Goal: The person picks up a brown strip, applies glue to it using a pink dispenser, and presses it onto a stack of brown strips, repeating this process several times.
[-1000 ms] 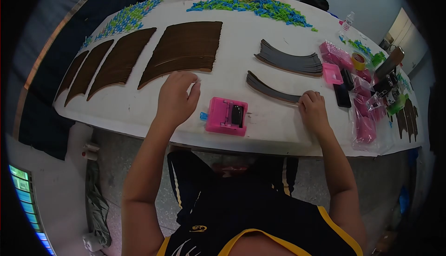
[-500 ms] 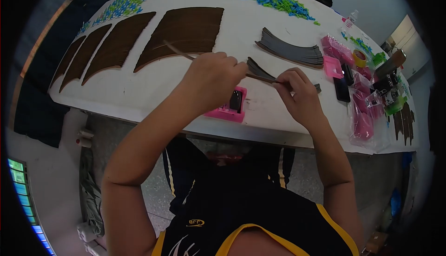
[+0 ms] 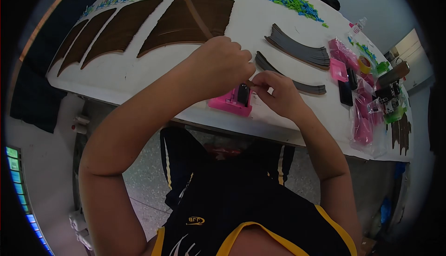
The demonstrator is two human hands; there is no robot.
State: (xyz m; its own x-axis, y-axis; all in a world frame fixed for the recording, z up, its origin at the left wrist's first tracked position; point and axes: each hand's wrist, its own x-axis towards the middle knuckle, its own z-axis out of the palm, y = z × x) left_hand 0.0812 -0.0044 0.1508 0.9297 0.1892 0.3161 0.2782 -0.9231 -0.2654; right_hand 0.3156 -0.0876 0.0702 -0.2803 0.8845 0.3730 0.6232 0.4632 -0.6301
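Observation:
A thin curved brown strip (image 3: 197, 17) sticks up and away from my left hand (image 3: 225, 65), whose fingers are closed around it. Close beside it, my right hand (image 3: 281, 93) is pinched at what looks like the strip's lower end. Just below both hands sits a pink box-like holder (image 3: 230, 105) with a dark rounded object (image 3: 243, 94) in it. Behind my right hand lies a small fanned stack of dark strips (image 3: 309, 88), partly covered by the hand. Farther back is a thicker stack of grey-black strips (image 3: 299, 47).
Wide brown sheets of side-by-side strips (image 3: 123, 28) lie at the left on the white table (image 3: 116, 79). Blue and green small pieces (image 3: 274, 0) are heaped at the back. At the right are pink packages (image 3: 362, 121), a dark phone (image 3: 345, 93) and a tape roll (image 3: 364, 64).
The strip has swung up to a steeper angle. My right hand has come left and down, closer to my left hand and the pink holder. The view has shifted slightly.

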